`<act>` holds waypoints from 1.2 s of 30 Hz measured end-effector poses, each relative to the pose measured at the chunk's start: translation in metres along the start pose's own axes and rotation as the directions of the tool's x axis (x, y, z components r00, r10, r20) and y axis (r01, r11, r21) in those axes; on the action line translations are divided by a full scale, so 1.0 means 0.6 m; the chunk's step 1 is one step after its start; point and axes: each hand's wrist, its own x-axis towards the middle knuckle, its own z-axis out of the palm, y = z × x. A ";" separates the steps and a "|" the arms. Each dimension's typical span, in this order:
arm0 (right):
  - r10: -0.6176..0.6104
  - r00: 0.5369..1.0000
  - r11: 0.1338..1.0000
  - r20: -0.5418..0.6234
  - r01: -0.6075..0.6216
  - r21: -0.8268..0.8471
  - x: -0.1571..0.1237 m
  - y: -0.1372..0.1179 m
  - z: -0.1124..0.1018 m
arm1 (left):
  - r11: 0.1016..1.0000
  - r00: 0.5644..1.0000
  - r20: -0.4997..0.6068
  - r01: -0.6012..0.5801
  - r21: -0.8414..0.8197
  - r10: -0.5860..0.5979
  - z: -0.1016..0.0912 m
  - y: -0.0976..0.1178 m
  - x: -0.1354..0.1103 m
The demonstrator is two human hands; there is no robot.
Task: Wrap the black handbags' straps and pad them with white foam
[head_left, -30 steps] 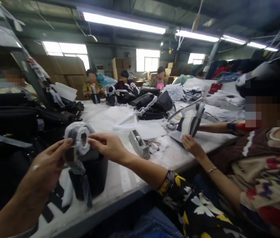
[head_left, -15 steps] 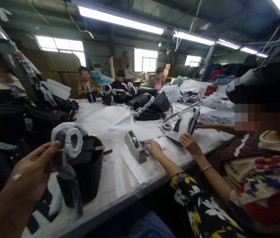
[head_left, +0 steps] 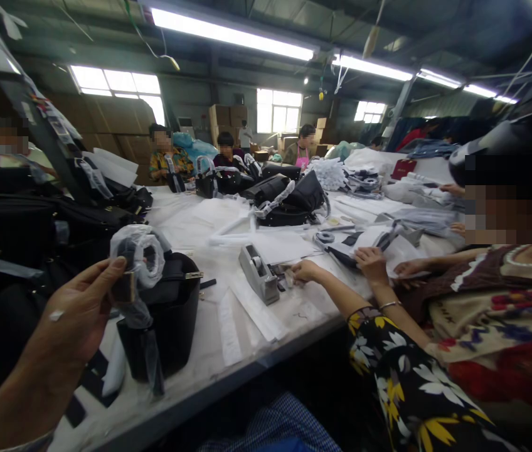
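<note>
Your left hand (head_left: 78, 314) pinches the wrapped coil (head_left: 149, 258) at the top of the black bag (head_left: 174, 342), which stands near the worktop's (head_left: 207, 342) front edge. Loosen that pinch and the coil could spring open; a tug might tip the bag. Your right hand (head_left: 308, 273) is just beside the tape dispenser (head_left: 260, 274); can't tell whether its fingertips grip anything. Bag's left side partly hidden; left forearm cut off.

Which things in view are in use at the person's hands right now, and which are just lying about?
In use:
wrapped strap, pinched in the left hand
black bag below it
tape dispenser, near the right hand

Apparently just lying about:
bag heap mid-table
dark red item farther back
</note>
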 end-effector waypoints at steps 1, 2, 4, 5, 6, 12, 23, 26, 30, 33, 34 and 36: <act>0.030 0.999 1.000 0.015 -0.030 -0.008 0.004 -0.004 0.021 | 1.000 1.000 0.004 0.001 -0.001 -0.001 0.000 0.000 0.001; 0.063 0.997 0.998 0.035 -0.063 -0.014 0.009 -0.008 0.042 | 1.000 1.000 0.015 0.001 -0.002 -0.001 -0.001 -0.001 0.002; 0.133 0.988 0.991 0.085 -0.130 -0.035 0.021 -0.015 0.083 | 1.000 0.999 0.047 0.000 -0.010 0.001 -0.004 -0.004 0.005; 0.168 0.980 0.985 0.111 -0.163 -0.051 0.025 -0.018 0.099 | 1.000 0.998 0.061 0.000 -0.018 0.001 -0.006 -0.005 0.007; 0.202 0.970 0.979 0.138 -0.193 -0.070 0.028 -0.019 0.112 | 1.000 0.997 0.072 0.000 -0.028 0.002 -0.008 -0.005 0.008; 0.123 0.940 0.992 0.318 -0.127 -0.009 -0.007 -0.025 0.130 | 0.997 0.994 0.107 -0.012 -0.079 0.020 -0.008 -0.001 0.001; -0.580 0.783 0.788 0.225 0.470 0.397 -0.076 -0.223 0.300 | 0.996 0.982 0.184 -0.034 -0.077 0.048 0.004 0.002 -0.008; -0.617 0.751 0.769 0.234 0.513 0.381 -0.069 -0.248 0.337 | 0.997 0.979 0.198 -0.046 -0.063 0.057 -0.001 0.003 -0.008; -0.627 0.694 0.755 0.355 0.427 0.498 -0.058 -0.258 0.363 | 0.997 0.980 0.188 -0.068 -0.030 0.072 -0.008 0.000 -0.006; -0.655 0.602 0.748 0.457 0.429 0.507 -0.051 -0.259 0.373 | 0.996 0.982 0.169 -0.085 -0.001 0.084 -0.009 -0.001 -0.008; -0.656 0.585 0.751 0.477 0.437 0.495 -0.048 -0.258 0.374 | 0.996 0.983 0.163 -0.090 0.005 0.088 -0.009 -0.001 -0.009; -0.651 0.570 0.758 0.501 0.452 0.470 -0.045 -0.253 0.375 | 0.996 0.984 0.153 -0.093 0.010 0.090 -0.010 0.000 -0.012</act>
